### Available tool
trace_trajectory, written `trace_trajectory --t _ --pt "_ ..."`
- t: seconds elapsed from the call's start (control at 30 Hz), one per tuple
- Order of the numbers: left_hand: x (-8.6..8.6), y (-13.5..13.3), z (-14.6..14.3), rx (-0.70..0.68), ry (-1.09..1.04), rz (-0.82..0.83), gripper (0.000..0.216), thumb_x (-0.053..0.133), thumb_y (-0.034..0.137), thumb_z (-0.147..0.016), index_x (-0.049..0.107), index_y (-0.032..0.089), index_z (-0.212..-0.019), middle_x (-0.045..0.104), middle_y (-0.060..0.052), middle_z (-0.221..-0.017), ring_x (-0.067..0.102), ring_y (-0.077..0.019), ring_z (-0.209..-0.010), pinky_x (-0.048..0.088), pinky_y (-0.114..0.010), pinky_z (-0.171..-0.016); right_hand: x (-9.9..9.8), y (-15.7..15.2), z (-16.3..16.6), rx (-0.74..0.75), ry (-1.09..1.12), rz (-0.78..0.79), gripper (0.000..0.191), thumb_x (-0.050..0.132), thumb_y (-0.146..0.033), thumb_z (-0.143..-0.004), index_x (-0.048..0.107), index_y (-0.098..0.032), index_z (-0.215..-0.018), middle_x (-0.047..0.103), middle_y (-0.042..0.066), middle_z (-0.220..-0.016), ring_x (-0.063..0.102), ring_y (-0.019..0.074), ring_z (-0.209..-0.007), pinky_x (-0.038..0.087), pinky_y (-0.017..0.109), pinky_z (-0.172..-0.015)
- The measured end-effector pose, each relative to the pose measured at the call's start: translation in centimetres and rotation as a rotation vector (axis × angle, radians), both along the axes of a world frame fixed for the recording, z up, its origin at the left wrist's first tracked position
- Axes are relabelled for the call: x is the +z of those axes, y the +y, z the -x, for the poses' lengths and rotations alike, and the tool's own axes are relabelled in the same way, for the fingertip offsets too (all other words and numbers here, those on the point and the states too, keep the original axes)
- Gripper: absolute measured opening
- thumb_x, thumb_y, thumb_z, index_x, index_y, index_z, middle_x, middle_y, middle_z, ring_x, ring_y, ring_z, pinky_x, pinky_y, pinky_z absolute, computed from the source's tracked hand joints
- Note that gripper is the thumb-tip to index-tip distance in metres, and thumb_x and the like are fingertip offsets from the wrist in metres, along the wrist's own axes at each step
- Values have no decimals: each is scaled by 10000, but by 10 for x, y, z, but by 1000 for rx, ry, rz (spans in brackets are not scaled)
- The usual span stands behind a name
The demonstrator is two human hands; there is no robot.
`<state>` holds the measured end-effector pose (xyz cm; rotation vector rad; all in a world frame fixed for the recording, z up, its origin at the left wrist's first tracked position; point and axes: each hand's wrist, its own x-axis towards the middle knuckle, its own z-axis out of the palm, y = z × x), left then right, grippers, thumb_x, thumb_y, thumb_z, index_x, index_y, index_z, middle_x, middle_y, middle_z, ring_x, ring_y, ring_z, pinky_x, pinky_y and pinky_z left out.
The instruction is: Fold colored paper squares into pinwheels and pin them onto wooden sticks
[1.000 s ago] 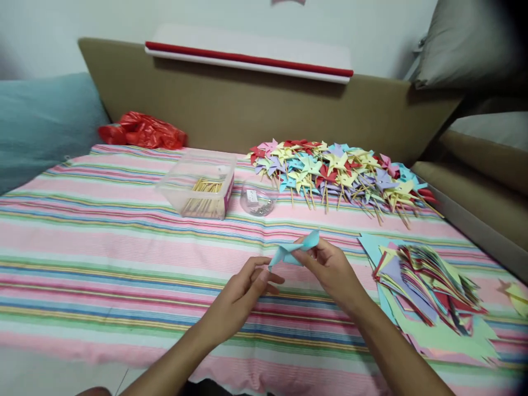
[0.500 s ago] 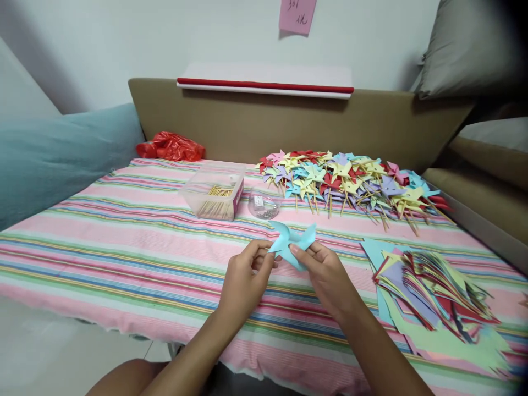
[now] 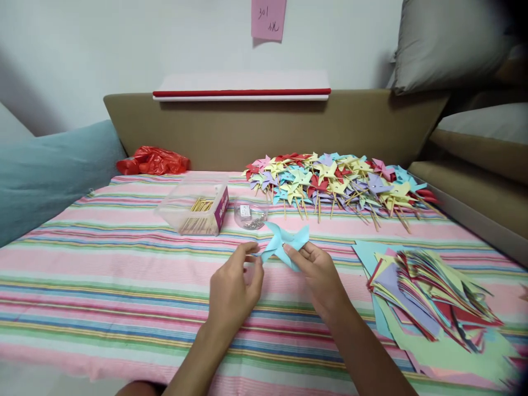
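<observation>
A light blue paper pinwheel (image 3: 284, 245) is held above the striped cloth, its blades folded in to the middle. My right hand (image 3: 317, 269) grips its right side, with the thumb pressed near the centre. Close to the left blade tip is my left hand (image 3: 235, 286), its thumb and forefinger apart and curved; it appears to hold nothing. Beyond the hands stands a clear plastic box (image 3: 169, 212) with thin wooden sticks (image 3: 200, 223) inside. Beside it sits a round clear container (image 3: 251, 214) of small metal pieces with a white label.
A heap of finished coloured pinwheels on sticks (image 3: 330, 181) lies at the back right. Cut paper sheets (image 3: 429, 291) are stacked at the right. A red plastic bag (image 3: 154, 160) is at the back left, near a blue cushion (image 3: 58, 176). A brown backboard (image 3: 231, 132) closes the far side.
My left hand has come off the pinwheel and drawn slightly left, its fingers opening. The right hand keeps its hold. The camera view has turned a little to the right.
</observation>
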<state>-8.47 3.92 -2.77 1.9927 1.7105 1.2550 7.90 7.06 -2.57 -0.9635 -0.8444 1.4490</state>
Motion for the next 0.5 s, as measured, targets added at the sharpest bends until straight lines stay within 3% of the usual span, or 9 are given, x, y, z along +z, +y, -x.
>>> trace_trajectory --t 0.13,0.2,0.37,0.43,0.5 --pt "27 1 37 225 69 -203 234 589 323 -923 634 240 -1138 736 -53 -1084 702 -236 -1000 540 -374 -889 1 1 -11 2 -3 62 460 851 -413 -718 760 -197 -1114 781 75 -1132 679 300 -1171 512 411 -1019" --pt "45 13 61 326 46 -217 247 593 356 -922 631 226 -1129 725 -67 -1122 689 -240 -1028 519 -378 -929 4 1 -17 -15 16 72 460 850 -409 -722 760 -210 -1127 781 64 -1136 665 292 -1197 509 400 -1034" --pt "81 89 116 381 -38 58 270 595 403 -902 645 163 -1015 737 -103 -1097 687 -249 -1040 522 -350 -924 14 4 -26 -22 94 94 465 881 -361 -681 772 -215 -1109 786 57 -1118 652 294 -1215 482 412 -1088" --pt "88 124 123 366 -8 135 241 688 383 -853 680 144 -885 751 -88 -929 702 -266 -931 547 -377 -857 17 5 -26 -28 119 90 468 881 -364 -678 773 -201 -1104 788 68 -1107 655 304 -1207 468 434 -1103" --pt "91 151 119 334 10 177 265 684 386 -888 691 126 -940 736 -65 -937 701 -231 -871 568 -384 -806 20 4 -24 -38 140 84 469 877 -374 -684 772 -193 -1103 791 74 -1092 662 309 -1194 471 448 -1094"
